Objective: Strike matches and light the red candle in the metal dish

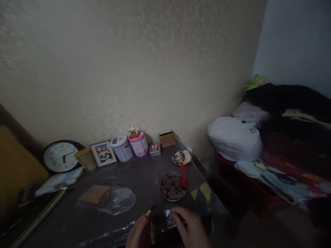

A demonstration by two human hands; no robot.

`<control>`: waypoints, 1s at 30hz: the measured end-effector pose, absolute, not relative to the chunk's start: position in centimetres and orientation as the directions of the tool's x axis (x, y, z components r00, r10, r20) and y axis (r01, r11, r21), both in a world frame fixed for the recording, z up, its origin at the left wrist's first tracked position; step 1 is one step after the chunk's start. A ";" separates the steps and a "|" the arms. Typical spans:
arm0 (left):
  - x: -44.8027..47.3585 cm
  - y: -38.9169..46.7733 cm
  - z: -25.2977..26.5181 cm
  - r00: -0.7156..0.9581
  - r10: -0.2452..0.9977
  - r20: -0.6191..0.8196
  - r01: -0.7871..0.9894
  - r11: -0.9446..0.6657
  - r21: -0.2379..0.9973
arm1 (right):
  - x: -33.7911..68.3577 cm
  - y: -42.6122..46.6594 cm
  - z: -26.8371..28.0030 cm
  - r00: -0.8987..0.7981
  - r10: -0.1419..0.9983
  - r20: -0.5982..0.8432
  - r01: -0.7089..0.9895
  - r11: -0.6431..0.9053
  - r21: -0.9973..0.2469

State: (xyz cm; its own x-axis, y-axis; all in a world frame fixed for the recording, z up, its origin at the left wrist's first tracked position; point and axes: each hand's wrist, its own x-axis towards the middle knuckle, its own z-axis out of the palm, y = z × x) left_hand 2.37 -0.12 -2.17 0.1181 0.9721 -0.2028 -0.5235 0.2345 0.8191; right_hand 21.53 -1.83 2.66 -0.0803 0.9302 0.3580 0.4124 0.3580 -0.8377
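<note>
At the near table edge, my left hand [139,230] is closed on a short pale stick with a dark tip [150,210], which points up and to the right. Beside it, my right hand [190,225] has its fingers curled together near a shiny patch of the plastic cover; whatever they may hold is hidden. Just beyond the hands lies a round metal plate [168,199] of dark brown grainy stuff, with a red handle [183,175] standing out of it. Behind that, a smaller plate bears a heap of pale sticks with dark tips [184,156].
A brown block [95,195] in clear plastic lies left of the hands. Along the wall stand a clock [60,156], a framed panda picture [103,153], two tins, a small box [155,149] and an open carton [167,139]. White bags [235,137] are piled at right.
</note>
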 end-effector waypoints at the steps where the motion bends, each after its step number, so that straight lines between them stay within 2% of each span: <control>1: 2.5 0.0 -2.4 0.115 0.967 -0.226 -0.533 0.252 0.808 | 21.8 -1.8 3.0 -0.042 0.929 0.368 0.376 0.356 -0.856; 5: 3.3 0.1 -2.8 0.167 0.963 -0.210 -0.546 0.268 0.794 | 22.5 -1.5 3.7 0.066 0.905 0.420 0.301 0.384 -0.873; 9: 4.1 -0.1 -2.9 0.260 0.939 -0.226 -0.532 0.334 0.778 | 22.4 -1.2 3.3 0.094 0.912 0.400 0.279 0.362 -0.890; 13: 5.2 -0.7 -3.0 0.211 0.950 -0.231 -0.571 0.312 0.760 | 22.2 -1.4 3.0 0.133 0.914 0.383 0.265 0.339 -0.903; 22: 5.8 -1.0 -3.5 0.208 0.967 -0.148 -0.532 0.239 0.813 | 21.8 -2.1 3.8 0.058 0.819 0.571 0.353 0.519 -0.779; 30: 6.2 -1.6 -2.9 0.105 0.985 -0.138 -0.496 0.173 0.851 | 21.7 -2.1 3.7 -0.023 0.773 0.634 0.365 0.597 -0.714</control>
State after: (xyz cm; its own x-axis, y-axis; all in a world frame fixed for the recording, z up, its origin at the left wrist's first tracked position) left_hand 6.20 -1.61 -2.93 0.1051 0.9848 -0.1384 -0.4963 0.1725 0.8509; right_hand 21.69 -2.14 3.73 -0.0227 0.7727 0.6343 0.3653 0.5970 -0.7142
